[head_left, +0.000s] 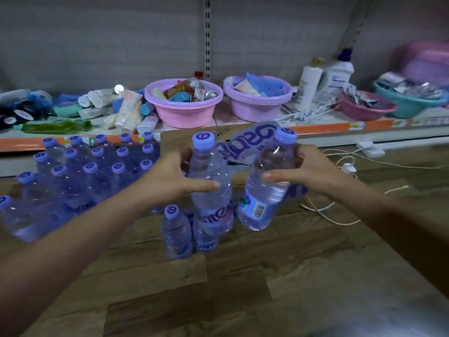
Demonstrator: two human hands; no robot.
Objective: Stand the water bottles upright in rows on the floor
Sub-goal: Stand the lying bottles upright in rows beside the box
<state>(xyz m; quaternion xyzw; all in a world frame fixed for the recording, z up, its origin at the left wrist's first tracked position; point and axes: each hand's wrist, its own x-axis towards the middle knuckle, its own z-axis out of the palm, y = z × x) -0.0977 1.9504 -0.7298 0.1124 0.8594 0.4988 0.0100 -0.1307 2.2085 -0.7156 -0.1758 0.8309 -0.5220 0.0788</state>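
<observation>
Each of my hands holds one clear water bottle with a purple cap, lifted above the wooden floor. My left hand grips the upright bottle at its upper body. My right hand grips a second bottle, tilted with its base toward the left. Below the left bottle, two bottles stand upright on the floor: one in front and one partly hidden behind it. Several rows of upright bottles fill the floor to the left.
A cardboard box with torn purple wrap lies behind the held bottles. A low shelf holds pink and purple basins, tubes and detergent bottles. White cables and a plug trail across the floor at the right.
</observation>
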